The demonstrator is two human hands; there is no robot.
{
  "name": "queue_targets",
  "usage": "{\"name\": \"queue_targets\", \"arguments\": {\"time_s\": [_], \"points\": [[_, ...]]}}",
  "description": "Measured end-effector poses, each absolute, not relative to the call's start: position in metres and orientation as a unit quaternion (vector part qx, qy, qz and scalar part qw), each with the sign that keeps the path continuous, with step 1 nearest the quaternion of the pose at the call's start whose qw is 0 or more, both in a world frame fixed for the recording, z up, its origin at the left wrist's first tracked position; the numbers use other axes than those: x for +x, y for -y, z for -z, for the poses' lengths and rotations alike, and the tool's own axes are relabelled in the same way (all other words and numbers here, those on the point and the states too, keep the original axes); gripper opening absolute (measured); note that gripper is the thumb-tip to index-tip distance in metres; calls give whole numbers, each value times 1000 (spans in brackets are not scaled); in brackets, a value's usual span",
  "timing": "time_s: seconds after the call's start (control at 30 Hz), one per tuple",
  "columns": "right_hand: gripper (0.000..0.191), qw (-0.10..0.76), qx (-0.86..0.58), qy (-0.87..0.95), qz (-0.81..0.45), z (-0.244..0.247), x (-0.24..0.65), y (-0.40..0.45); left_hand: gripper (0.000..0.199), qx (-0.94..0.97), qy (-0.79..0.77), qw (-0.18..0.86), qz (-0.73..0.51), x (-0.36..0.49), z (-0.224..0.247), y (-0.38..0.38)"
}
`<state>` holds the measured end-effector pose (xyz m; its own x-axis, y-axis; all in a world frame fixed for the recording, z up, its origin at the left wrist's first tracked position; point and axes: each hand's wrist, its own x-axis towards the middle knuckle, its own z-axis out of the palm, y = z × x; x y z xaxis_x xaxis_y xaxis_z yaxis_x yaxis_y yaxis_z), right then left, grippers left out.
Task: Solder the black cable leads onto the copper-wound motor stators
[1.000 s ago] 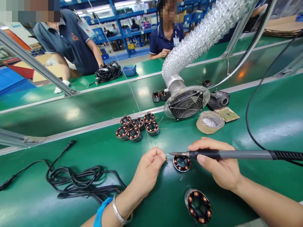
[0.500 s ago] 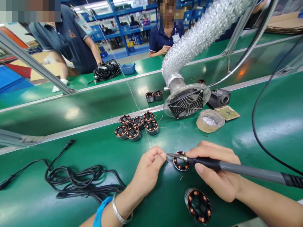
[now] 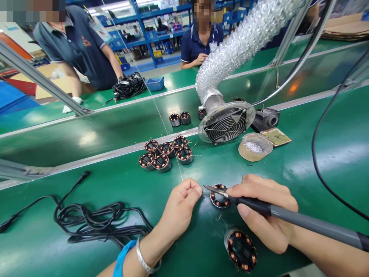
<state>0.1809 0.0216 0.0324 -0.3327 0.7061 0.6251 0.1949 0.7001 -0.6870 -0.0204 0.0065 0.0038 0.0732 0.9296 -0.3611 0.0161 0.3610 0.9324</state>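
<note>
My left hand (image 3: 181, 207) pinches a thin solder wire (image 3: 180, 169), which runs up and away from the fingertips. In my right hand (image 3: 265, 211) is a soldering iron (image 3: 311, 223), its tip pointing left, close to my left fingertips. Beneath the iron's metal shaft sits a copper-wound stator (image 3: 215, 200), partly covered by the iron and fingers. A second stator (image 3: 241, 251) stands nearer to me, below my right hand. Several more stators (image 3: 163, 163) are grouped by the metal rail.
A fume extractor (image 3: 226, 125) with a silver hose hangs at centre right, beside a round tub (image 3: 255, 147) and a yellowish sponge (image 3: 276, 137). Coiled black cable (image 3: 95, 221) lies on the left. Across the bench, two people (image 3: 201, 46) are present, and stators sit on the middle strip.
The stators on the middle strip have shifted left, and another shows beside the extractor. The iron's rear end has dropped slightly with my right hand. Faint smoke shows near the lower stator.
</note>
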Motion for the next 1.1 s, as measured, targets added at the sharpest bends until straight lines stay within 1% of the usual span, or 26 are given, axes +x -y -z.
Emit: {"name": "queue_targets", "arguments": {"time_s": [0.47,0.57,0.67,0.73,0.83,0.9,1.1], "points": [[23,514,-281,774,-239,-33,182,-26,22,423,-561,601,-381,-20,-4,-6],[27,540,-279,764,-215,-30,182,-28,23,426,-560,601,-380,-20,-3,-7],[36,553,-312,744,-208,-21,180,-31,23,427,-559,602,-377,-21,-4,-7],[39,536,-332,744,-222,-14,177,-35,23,429,-556,607,-373,-21,-5,-8],[29,505,-304,775,-230,-9,170,-42,24,437,-551,610,-365,-22,-8,-8],[23,501,-275,788,-227,-11,167,-45,24,443,-550,607,-364,-22,-10,-8],[32,483,-295,796,-214,-30,175,-36,23,455,-558,591,-362,-23,-8,-7]]}}
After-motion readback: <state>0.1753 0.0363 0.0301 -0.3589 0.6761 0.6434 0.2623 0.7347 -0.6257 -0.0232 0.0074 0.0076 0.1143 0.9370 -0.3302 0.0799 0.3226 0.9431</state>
